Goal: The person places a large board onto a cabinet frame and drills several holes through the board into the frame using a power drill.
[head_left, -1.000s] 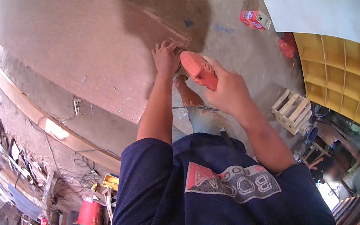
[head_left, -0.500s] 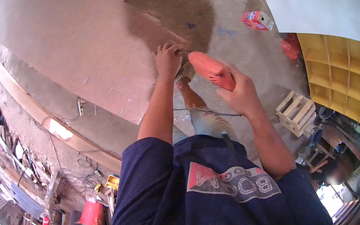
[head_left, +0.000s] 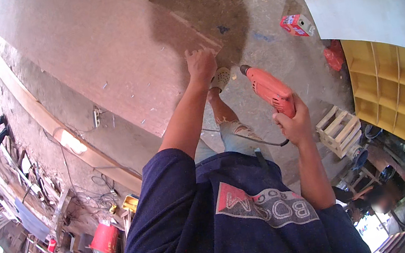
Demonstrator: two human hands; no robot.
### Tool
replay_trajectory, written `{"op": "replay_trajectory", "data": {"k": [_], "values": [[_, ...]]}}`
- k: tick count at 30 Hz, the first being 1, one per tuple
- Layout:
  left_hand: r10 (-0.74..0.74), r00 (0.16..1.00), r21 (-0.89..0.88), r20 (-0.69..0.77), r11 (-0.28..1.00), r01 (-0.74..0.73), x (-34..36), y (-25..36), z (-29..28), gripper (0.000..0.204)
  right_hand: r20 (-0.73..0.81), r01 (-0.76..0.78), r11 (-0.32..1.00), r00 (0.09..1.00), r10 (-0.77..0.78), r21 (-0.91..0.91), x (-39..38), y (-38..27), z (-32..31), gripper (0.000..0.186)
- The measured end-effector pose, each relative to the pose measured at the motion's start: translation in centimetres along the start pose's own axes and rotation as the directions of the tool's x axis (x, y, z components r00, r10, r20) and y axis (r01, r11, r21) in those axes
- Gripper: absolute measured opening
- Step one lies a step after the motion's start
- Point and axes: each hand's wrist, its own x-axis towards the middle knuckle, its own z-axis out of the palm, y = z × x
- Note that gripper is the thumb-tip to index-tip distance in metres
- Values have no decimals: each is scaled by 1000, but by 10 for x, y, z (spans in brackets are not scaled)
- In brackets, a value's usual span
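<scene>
Only 1 view is given, a head-worn fisheye that looks steeply down over the person's chest and dark blue shirt (head_left: 240,222). It sits close above the right hand (head_left: 293,124), whose grip on the orange drill (head_left: 270,88) falls right of centre. Beyond and left of that grip lies the brown board (head_left: 94,53); straight edges bend at the rim.

Your right hand (head_left: 294,124) grips an orange plastic drill (head_left: 270,90), its shell smooth with a slight sheen and a dark metal chuck at the nose. Your left hand (head_left: 201,65) rests on a reddish-brown wooden board (head_left: 94,53), matt and smooth-faced. The concrete floor (head_left: 276,55) looks rough and dusty. Beside you, the slatted crate (head_left: 340,130) is pale raw wood, and the yellow shelving (head_left: 394,89) is matt painted wood.
</scene>
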Motion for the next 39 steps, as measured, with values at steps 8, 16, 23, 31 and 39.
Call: {"op": "replay_trajectory", "data": {"k": [8,16,23,31,39], "values": [[-175,979,-423,108,882,205,-1,-14,18,38,-65,-10,999,998,13,50,-30,33,-7,42],[-465,875,-658,134,619,429,-12,-65,-8,35,-58,-50,996,997,54,81,-40,36,-2,54],[-499,848,-546,-178,767,336,-55,-126,-24,31,-37,-27,982,999,35,184,-37,39,13,50],[-405,904,-532,-136,800,278,-30,-146,-14,23,31,-26,997,999,24,78,-24,19,22,48],[-332,922,-455,-196,864,215,-6,-143,-19,14,71,-236,950,972,226,205,-20,-2,20,46]]}}
